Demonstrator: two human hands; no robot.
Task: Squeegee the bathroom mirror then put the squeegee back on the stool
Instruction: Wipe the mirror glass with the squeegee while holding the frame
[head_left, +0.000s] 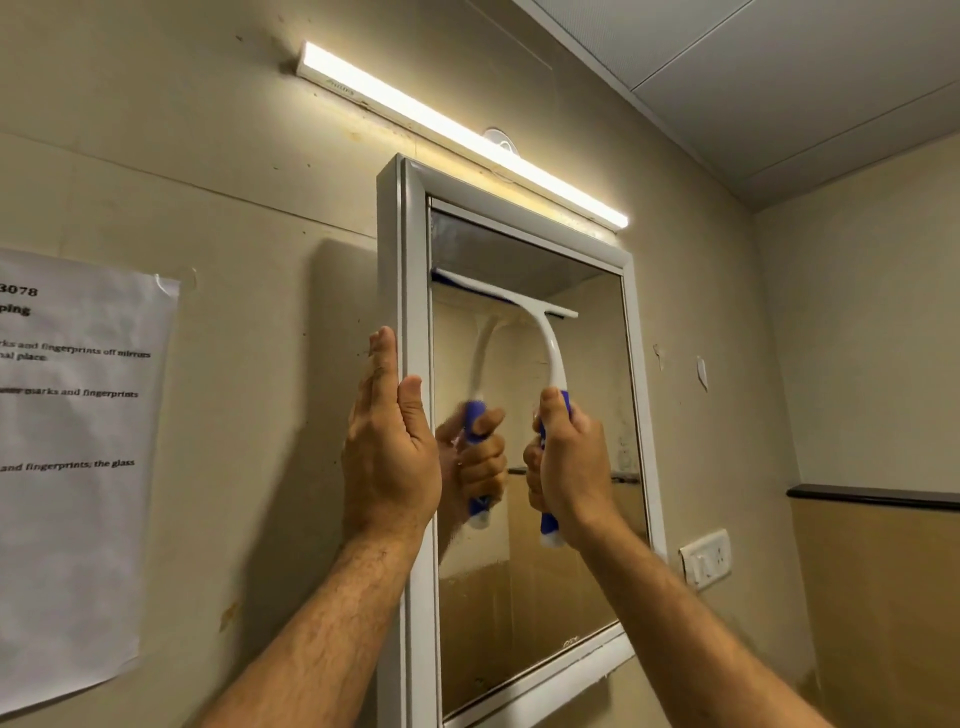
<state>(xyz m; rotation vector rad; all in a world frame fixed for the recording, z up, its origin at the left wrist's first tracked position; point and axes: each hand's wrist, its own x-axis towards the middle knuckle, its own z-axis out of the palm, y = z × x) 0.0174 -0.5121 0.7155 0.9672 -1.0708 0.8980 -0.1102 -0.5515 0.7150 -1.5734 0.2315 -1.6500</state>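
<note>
A white-framed mirror (582, 519) hangs on the beige wall. The squeegee (540, 332) has a white curved neck and a blue and white handle. Its blade lies flat against the upper part of the glass, slanting down to the right. My right hand (571, 467) is shut around the handle, in front of the mirror's middle. My left hand (387, 447) grips the left edge of the mirror frame, thumb on the front and fingers along the side. The glass reflects the squeegee and my hand. The stool is out of view.
A lit tube light (457, 135) runs along the wall just above the mirror. A printed paper sheet (78, 467) is taped to the wall at the left. A white switch plate (705, 558) sits right of the mirror, with a dark ledge (872, 496) farther right.
</note>
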